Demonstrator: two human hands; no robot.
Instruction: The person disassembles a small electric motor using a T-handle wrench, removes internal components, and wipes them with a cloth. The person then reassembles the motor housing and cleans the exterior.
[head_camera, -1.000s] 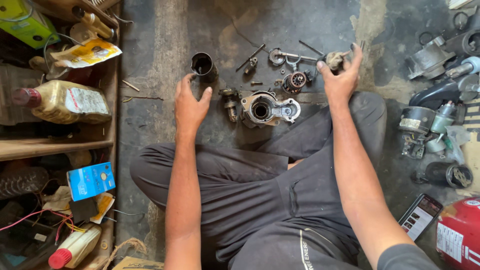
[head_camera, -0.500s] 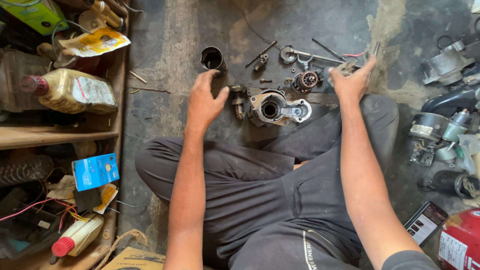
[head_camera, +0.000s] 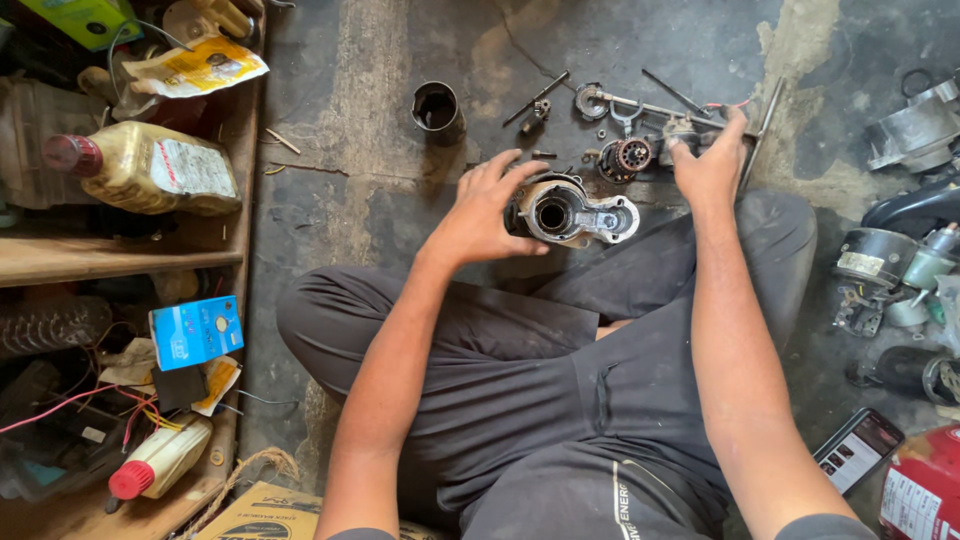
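Observation:
I sit cross-legged on a grimy concrete floor. My left hand (head_camera: 487, 212) has its fingers spread and rests against the left side of a grey metal motor housing (head_camera: 573, 210) with a round bore, lying just before my knees. My right hand (head_camera: 712, 155) reaches farther out and closes on a small metal part (head_camera: 682, 131) among loose pieces. Beside it lie a small copper-wound armature piece (head_camera: 632, 154), a thin rod (head_camera: 655, 105) and a ring-shaped clamp (head_camera: 591, 100). A dark cylindrical cup (head_camera: 436, 107) stands to the left.
A wooden shelf (head_camera: 110, 262) at left holds an oil bottle (head_camera: 150, 168), a blue box (head_camera: 197, 331) and wires. Motor parts (head_camera: 900, 270) crowd the right side. A phone (head_camera: 858, 449) and a red canister (head_camera: 925, 487) lie at lower right.
My left hand has moved right from near the dark cup onto the motor housing. My right hand stays at the loose parts. The view has shifted slightly.

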